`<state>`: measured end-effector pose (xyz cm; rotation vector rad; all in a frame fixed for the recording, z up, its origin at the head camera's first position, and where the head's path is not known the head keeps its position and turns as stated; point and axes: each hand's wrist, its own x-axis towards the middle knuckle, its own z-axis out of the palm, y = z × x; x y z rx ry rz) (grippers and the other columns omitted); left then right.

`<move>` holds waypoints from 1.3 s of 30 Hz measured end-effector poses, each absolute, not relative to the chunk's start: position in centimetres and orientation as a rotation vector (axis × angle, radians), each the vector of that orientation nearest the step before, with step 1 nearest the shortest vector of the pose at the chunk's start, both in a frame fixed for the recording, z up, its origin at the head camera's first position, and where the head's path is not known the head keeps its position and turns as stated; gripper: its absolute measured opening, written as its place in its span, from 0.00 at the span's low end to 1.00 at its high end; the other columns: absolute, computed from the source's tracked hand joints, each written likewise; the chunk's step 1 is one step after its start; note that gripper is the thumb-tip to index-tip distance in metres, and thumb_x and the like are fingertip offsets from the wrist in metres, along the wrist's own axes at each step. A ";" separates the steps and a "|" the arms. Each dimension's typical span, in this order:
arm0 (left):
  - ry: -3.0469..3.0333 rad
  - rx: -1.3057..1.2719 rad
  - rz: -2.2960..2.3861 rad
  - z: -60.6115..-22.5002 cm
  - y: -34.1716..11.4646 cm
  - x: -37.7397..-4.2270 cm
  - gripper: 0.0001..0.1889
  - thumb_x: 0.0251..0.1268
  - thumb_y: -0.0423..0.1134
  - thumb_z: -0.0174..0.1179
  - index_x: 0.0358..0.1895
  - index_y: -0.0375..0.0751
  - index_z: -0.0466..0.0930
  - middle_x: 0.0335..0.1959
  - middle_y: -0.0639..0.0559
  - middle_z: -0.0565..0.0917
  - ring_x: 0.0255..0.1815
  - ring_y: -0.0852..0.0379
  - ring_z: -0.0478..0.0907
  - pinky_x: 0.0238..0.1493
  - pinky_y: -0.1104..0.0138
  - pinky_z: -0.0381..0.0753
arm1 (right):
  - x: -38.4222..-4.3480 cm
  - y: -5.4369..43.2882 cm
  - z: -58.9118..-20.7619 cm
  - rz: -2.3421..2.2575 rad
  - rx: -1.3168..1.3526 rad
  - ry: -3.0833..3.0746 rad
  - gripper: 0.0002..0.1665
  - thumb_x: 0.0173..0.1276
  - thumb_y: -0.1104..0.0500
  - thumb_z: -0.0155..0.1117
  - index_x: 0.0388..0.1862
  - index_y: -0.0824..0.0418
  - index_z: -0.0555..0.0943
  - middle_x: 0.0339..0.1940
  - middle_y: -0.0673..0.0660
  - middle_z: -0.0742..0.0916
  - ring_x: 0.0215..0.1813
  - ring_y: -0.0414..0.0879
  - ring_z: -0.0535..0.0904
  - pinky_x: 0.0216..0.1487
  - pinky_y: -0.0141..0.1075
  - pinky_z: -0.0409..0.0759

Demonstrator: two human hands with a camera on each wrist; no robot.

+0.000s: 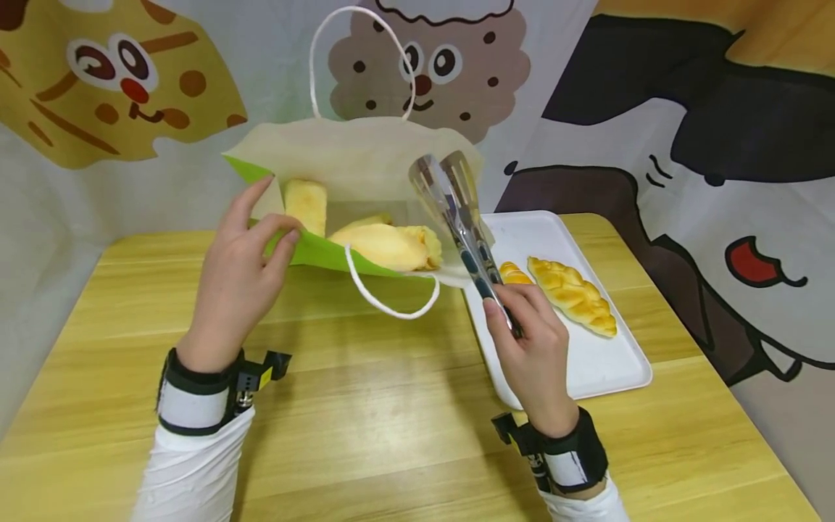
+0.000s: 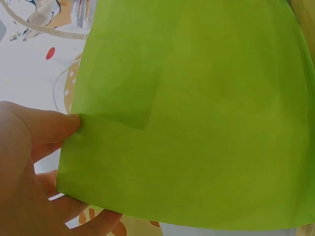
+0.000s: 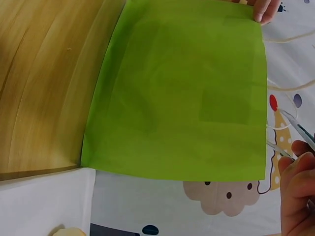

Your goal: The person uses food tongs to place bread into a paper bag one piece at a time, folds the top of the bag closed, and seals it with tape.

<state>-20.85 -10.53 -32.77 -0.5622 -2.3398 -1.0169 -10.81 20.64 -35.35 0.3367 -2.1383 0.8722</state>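
A green paper bag with a cream inside and white cord handles stands open at the back of the table. At its left corner, my left hand pinches the rim between thumb and fingers. Inside lie a rectangular piece of bread and a longer pale bun. My right hand grips metal tongs by the handles. The tongs point up over the bag's right side, their tips spread with nothing between them. In the right wrist view, the bag's green side hides what it contains.
A white tray stands to the right of the bag. On it lie a braided bread and another golden bread, partly covered by the right hand. Behind the wooden table hangs a cartoon-printed cloth.
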 end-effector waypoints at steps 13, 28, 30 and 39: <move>-2.340 -0.561 -1.015 -32.9 -10.6 -20.9 0.07 0.70 0.31 0.60 0.42 0.29 0.84 0.75 0.39 0.66 0.76 0.39 0.63 0.71 0.43 0.67 | -10.9 20.8 -35.4 0.839 0.343 -2.150 0.11 0.61 0.72 0.69 0.43 0.66 0.87 0.39 0.60 0.86 0.28 0.39 0.70 0.24 0.24 0.66; -2.343 -0.562 -1.023 -32.9 -10.6 -20.9 0.07 0.71 0.31 0.60 0.43 0.29 0.84 0.76 0.40 0.66 0.77 0.39 0.62 0.72 0.43 0.66 | -11.0 20.8 -35.5 0.863 0.348 -2.153 0.12 0.61 0.73 0.69 0.44 0.67 0.87 0.39 0.60 0.86 0.29 0.39 0.72 0.24 0.23 0.68; -2.345 -0.560 -1.021 -32.8 -10.6 -20.8 0.07 0.71 0.31 0.60 0.43 0.29 0.84 0.76 0.40 0.66 0.77 0.39 0.62 0.71 0.43 0.67 | -11.0 20.9 -35.5 0.868 0.350 -2.154 0.12 0.61 0.73 0.69 0.44 0.67 0.87 0.39 0.60 0.86 0.29 0.39 0.72 0.24 0.23 0.67; -2.354 -0.551 -1.012 -32.8 -10.6 -20.8 0.07 0.71 0.31 0.60 0.43 0.29 0.84 0.76 0.40 0.66 0.76 0.38 0.64 0.69 0.42 0.69 | -10.9 20.9 -35.3 0.839 0.340 -2.155 0.11 0.62 0.73 0.68 0.44 0.68 0.87 0.39 0.60 0.86 0.27 0.38 0.70 0.26 0.24 0.66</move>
